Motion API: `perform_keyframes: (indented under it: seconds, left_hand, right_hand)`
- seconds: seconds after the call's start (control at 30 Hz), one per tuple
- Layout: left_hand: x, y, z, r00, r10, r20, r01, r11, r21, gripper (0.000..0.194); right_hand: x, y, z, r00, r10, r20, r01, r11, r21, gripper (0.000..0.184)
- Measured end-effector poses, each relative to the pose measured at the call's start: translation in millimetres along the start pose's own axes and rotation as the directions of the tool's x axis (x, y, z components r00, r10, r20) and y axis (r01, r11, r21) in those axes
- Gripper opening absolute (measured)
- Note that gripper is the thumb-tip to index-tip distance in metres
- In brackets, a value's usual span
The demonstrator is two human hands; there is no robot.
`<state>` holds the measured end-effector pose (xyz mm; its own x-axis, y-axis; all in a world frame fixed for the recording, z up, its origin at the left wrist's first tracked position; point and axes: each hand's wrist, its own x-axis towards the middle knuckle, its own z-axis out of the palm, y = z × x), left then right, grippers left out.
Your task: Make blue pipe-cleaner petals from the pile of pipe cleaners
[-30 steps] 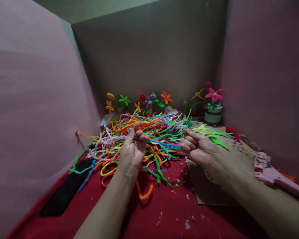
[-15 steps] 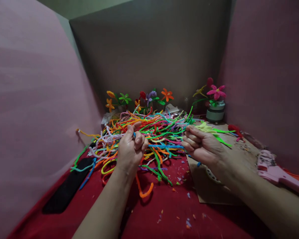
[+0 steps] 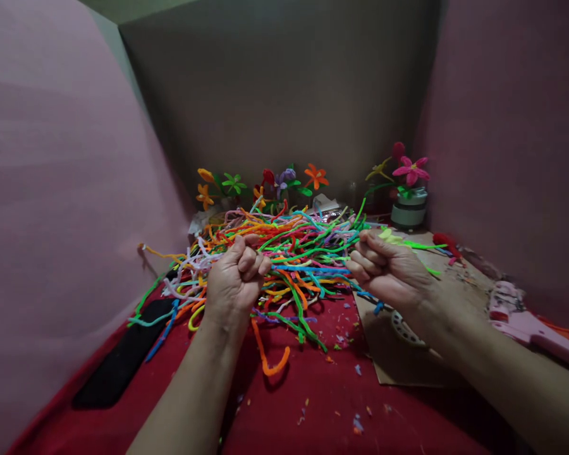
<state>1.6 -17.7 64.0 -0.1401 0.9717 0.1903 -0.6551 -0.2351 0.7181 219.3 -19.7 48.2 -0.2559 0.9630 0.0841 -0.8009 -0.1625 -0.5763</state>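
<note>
A blue pipe cleaner (image 3: 308,270) runs straight and level between my two closed fists. My left hand (image 3: 237,272) grips its left end, fingers curled in. Its other end is in my right hand (image 3: 384,265), also closed, thumb over the bent fingers. Behind and beneath both hands spreads a large tangled heap of pipe cleaners (image 3: 294,237) in many colours. An orange pipe cleaner (image 3: 264,357) with a hooked end lies on the red cloth (image 3: 313,404) near my left wrist.
Pipe-cleaner flowers (image 3: 316,176) stand along the back, with a pale green jar (image 3: 408,212) holding more at right. A black flat object (image 3: 123,360) lies left. On the right are a cardboard sheet (image 3: 398,366) and a pink glue gun (image 3: 526,328). Pink walls flank both sides.
My left hand has shifted a little to the left, so the gap between my fists is wider. The blue pipe cleaner between them shows a longer stretch.
</note>
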Motion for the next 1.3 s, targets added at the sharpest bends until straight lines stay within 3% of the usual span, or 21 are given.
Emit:
perform_keyframes:
  seconds: [0.33, 0.5, 0.53, 0.67, 0.83, 0.97, 1.1, 1.2, 1.3]
  left_hand:
    - [-5, 2, 4.3, 0.999, -0.023, 0.026, 0.025, 0.998, -0.057, 0.031]
    - [-1, -4, 4.1, 0.999, -0.027, -0.029, 0.018, 0.960, -0.280, 0.031]
    - [-1, -5, 4.2, 0.998, -0.033, -0.047, 0.017, 0.949, -0.313, 0.032]
    - [-5, -7, 7.2, 0.999, -0.031, -0.044, 0.013, 0.929, -0.369, 0.032]
    - [-17, -15, 17.7, 0.997, -0.065, 0.044, 0.077, 0.924, -0.375, 0.031]
    - [-27, -29, 26.6, 0.987, -0.131, 0.088, 0.152, 0.941, -0.303, 0.033]
    - [-30, -39, 28.6, 0.973, -0.187, 0.132, 0.209, 0.962, -0.176, 0.031]
    - [-29, -41, 24.4, 0.989, -0.099, 0.109, 0.102, 0.995, -0.023, 0.023]
    - [-27, -38, 18.8, 0.995, 0.026, 0.098, -0.050, 0.967, 0.251, 0.017]
  right_hand:
    - [0, -8, 0, 0.999, -0.042, -0.001, 0.042, 0.999, 0.012, 0.031]
    - [5, -3, -1, 0.994, -0.111, -0.018, 0.112, 0.992, 0.061, 0.014]
    - [6, 0, -2, 0.994, -0.107, 0.005, 0.107, 0.993, 0.053, 0.017]
    - [2, 18, -4, 0.992, -0.007, 0.128, 0.005, 1.000, 0.013, 0.038]
    - [-6, 32, -2, 0.978, 0.140, 0.156, -0.124, 0.986, -0.113, 0.024]
    - [-7, 36, 0, 0.972, 0.198, 0.122, -0.160, 0.950, -0.267, 0.016]
    - [-7, 35, 1, 0.983, 0.119, 0.137, -0.063, 0.931, -0.359, 0.015]
    - [-7, 32, 2, 0.998, 0.037, 0.058, -0.013, 0.926, -0.378, 0.013]
    - [-7, 29, 3, 0.999, -0.040, -0.006, 0.035, 0.919, -0.392, 0.015]
